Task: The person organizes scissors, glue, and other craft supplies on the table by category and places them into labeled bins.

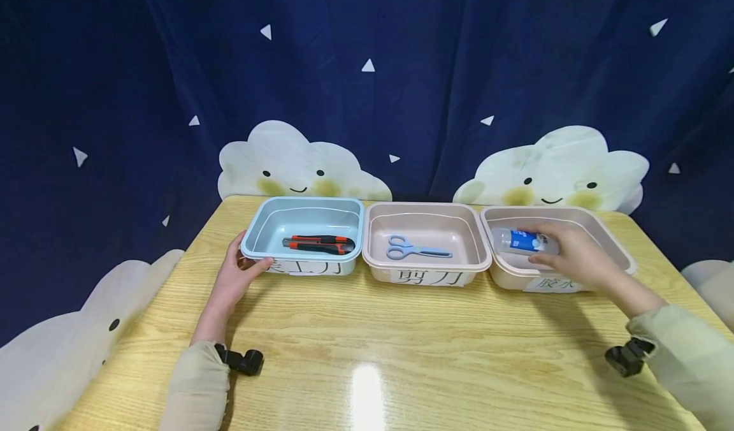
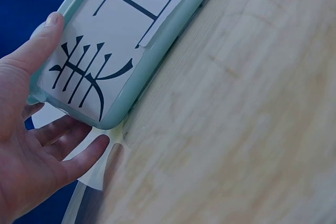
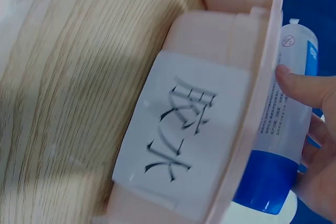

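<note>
My right hand (image 1: 582,252) holds a clear glue bottle (image 1: 524,241) on its side at the right-hand pinkish bin (image 1: 616,250). In the right wrist view the thumb lies along the bottle (image 3: 291,114), whose broad blue end (image 3: 266,182) shows beyond the bin's rim. At the other end of the row, my left hand (image 1: 230,282) touches the front left corner of the light blue bin (image 1: 246,246). Its thumb lies against the labelled front and its other fingers spread around the side, fairly straight. Two black and red utility knives (image 1: 318,244) lie in that blue bin.
Between those bins stands another pinkish bin (image 1: 375,262) with blue scissors (image 1: 415,249) inside. All three bins carry white paper labels with black characters, and line the back of the wooden table (image 1: 430,348). A dark blue curtain (image 1: 401,99) with clouds hangs behind.
</note>
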A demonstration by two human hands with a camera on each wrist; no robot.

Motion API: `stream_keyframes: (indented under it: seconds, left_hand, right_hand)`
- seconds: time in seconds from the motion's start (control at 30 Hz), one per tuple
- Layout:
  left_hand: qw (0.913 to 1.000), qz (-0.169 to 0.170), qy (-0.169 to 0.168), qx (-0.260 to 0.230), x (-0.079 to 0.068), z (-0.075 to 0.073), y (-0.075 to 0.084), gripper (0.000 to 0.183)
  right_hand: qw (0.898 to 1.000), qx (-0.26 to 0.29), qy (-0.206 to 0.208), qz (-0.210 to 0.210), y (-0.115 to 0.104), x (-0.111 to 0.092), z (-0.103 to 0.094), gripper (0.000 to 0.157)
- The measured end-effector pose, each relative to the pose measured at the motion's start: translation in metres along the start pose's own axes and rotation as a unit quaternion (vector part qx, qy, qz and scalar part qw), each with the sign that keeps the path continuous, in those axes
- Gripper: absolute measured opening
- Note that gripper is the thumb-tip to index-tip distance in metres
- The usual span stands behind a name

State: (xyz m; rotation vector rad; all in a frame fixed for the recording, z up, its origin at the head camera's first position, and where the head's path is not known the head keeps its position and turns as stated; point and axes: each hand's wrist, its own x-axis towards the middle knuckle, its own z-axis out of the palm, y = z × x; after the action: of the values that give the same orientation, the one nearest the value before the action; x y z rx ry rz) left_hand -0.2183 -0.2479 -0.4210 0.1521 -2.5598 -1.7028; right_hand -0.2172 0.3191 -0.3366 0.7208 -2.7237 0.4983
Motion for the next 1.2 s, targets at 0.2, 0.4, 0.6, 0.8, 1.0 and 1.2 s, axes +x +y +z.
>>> stream_keyframes:
  seconds: [0.2, 0.4, 0.6, 0.8, 1.0, 1.2]
  left_hand:
    - [1.0000, 0.004, -0.001, -0.006, 0.000, 0.000, 0.000, 0.088]
    - [1.0000, 0.005, 0.001, -0.005, 0.000, 0.000, 0.000, 0.088]
    - [1.0000, 0.003, 0.000, 0.000, 0.000, 0.000, 0.000, 0.088]
    - [1.0000, -0.001, -0.003, 0.001, 0.000, 0.000, 0.000, 0.090]
    - [1.0000, -0.001, -0.004, 0.003, 0.000, 0.000, 0.000, 0.090]
    - [1.0000, 0.002, -0.002, 0.000, 0.000, 0.000, 0.000, 0.089]
  right_hand:
    - [0.999, 0.010, -0.030, 0.029, 0.017, 0.001, 0.002, 0.054]
    - [0.998, 0.015, -0.048, 0.036, 0.030, 0.003, 0.006, 0.054]
    - [0.997, 0.018, -0.062, 0.036, 0.040, 0.005, 0.011, 0.052]
    - [0.995, 0.006, -0.095, 0.027, 0.049, 0.009, 0.017, 0.048]
    - [0.989, 0.002, -0.142, 0.049, 0.057, 0.013, 0.023, 0.047]
    - [0.983, 0.009, -0.171, 0.064, 0.065, 0.016, 0.028, 0.047]
